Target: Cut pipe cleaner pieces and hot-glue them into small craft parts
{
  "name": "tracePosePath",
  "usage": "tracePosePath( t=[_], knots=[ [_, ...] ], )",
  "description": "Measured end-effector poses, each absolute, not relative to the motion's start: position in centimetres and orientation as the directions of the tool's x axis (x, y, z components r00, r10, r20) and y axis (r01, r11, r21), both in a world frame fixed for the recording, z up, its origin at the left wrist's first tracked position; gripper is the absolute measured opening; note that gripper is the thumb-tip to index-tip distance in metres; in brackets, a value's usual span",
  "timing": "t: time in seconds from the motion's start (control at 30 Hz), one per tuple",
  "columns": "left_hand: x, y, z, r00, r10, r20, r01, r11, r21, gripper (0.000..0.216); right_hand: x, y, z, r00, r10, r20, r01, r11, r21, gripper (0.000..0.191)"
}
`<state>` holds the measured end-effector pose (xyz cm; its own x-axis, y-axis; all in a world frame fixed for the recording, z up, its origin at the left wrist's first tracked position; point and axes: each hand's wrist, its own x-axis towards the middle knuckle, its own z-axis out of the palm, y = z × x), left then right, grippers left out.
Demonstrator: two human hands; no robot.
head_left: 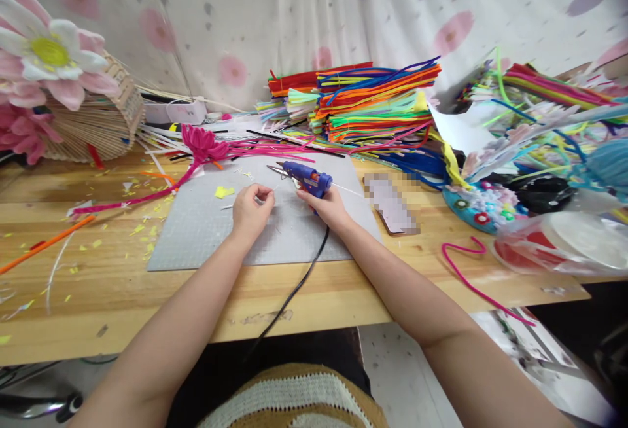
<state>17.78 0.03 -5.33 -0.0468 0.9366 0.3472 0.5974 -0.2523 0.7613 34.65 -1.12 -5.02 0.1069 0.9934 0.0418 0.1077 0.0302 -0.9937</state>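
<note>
My right hand [324, 204] is wrapped round a blue hot glue gun [307, 176], its nozzle pointing left and a white glue stick [349, 190] jutting from its back. Below it hangs the black cord [299, 284]. To the left, my left hand [254, 209] is closed in a pinch; a fine pale strand seems to show at the fingertips, too small to name. Both hands are over a grey cutting mat [196, 238]. Slim metal points [275, 170] show beside the nozzle, partly hidden by the gun. A yellow scrap [224, 192] lies near my left hand.
A magenta pipe-cleaner flower [199, 143] with a long stem lies behind left. Bundles of coloured pipe cleaners [377, 107] are piled at the back. Right of the mat are a blurred-out phone-like slab [391, 202] and a plastic tub [583, 241]. A flower-topped stick basket [93, 120] stands left.
</note>
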Motion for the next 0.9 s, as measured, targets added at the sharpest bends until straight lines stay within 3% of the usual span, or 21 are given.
tracePosePath(
  t=[0.4,0.9],
  knots=[
    [17.5,0.4,-5.4,-0.105,0.934,0.341,0.592,-0.217,0.776,0.008,35.3,-0.8,-5.8,0.082,0.986,0.145,0.298,0.114,-0.948,0.039],
    [17.3,0.6,-5.6,-0.114,0.939,0.325,0.596,-0.197,0.779,0.008,35.7,-0.9,-5.9,0.089,0.984,0.157,0.359,0.115,-0.926,0.038]
  ],
)
